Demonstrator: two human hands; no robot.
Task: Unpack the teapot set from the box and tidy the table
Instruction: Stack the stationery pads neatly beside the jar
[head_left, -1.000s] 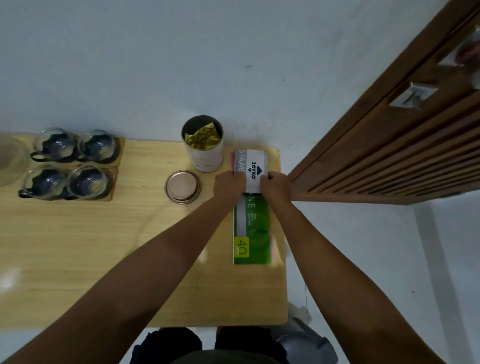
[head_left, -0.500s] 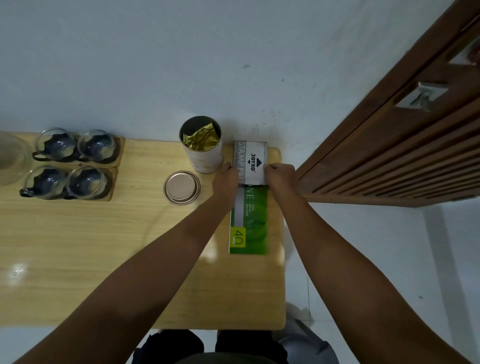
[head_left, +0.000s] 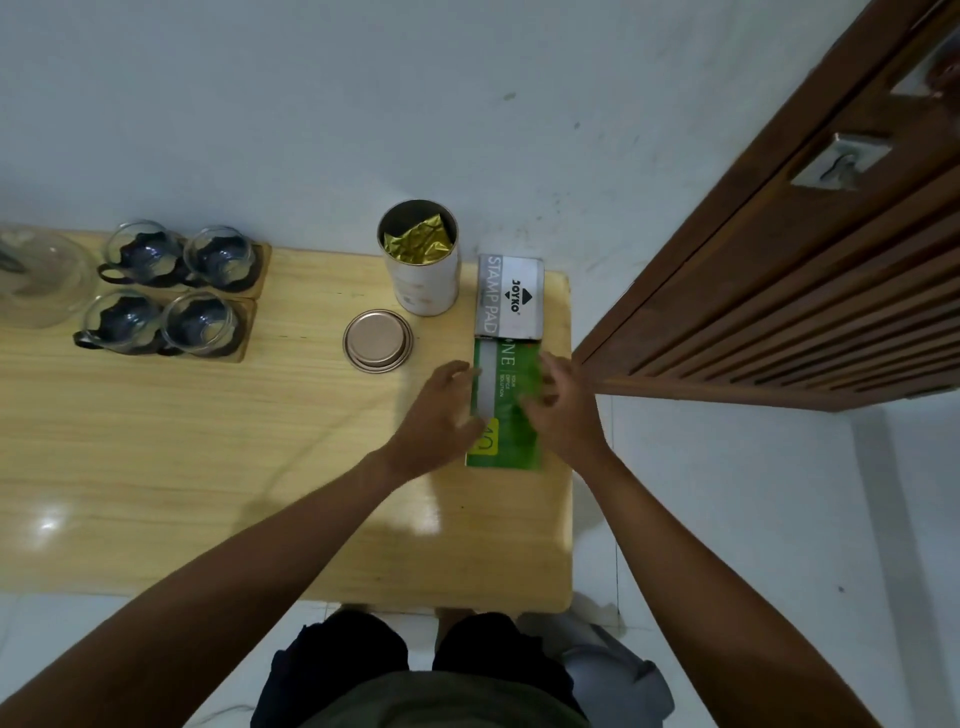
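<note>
Both hands over the green box (head_left: 511, 410) at table's (head_left: 208, 467) right edge, left hand (head_left: 441, 410) fingers relaxed at its 9 o'clock side, right hand (head_left: 563, 408) blurred, grip unclear; stamp pad (head_left: 511, 297) touching box at 12; cups (head_left: 166, 291) far at 10.

home room | wooden table (head_left: 156, 441) by white wall (head_left: 260, 104) | slatted wooden door (head_left: 779, 312) | tiled floor (head_left: 753, 493)

Both hands (head_left: 498, 410) have let go of the stamp pad box (head_left: 510, 297) and drawn back over the green box (head_left: 506, 410).
</note>
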